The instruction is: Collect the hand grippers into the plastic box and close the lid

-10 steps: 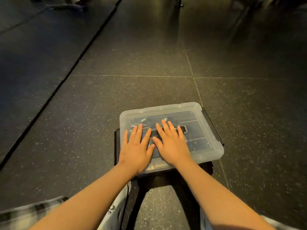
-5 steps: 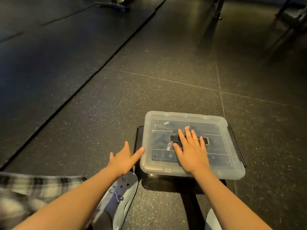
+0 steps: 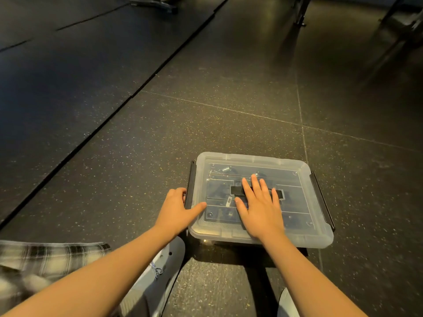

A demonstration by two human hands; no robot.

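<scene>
A dark speckled floor (image 3: 229, 124) fills the view, cut by thin pale seams (image 3: 299, 106) into large tiles. To the left lies a smoother dark mat (image 3: 68, 76), its edge running diagonally. At bottom left is plaid cloth (image 3: 45, 257), blurred, with a white laced shoe (image 3: 160, 271) just beside it. Part of a second shoe (image 3: 288, 303) shows at the bottom edge. Far off at the top stand a metal stand (image 3: 299, 17) and a low bar (image 3: 158, 4).
</scene>
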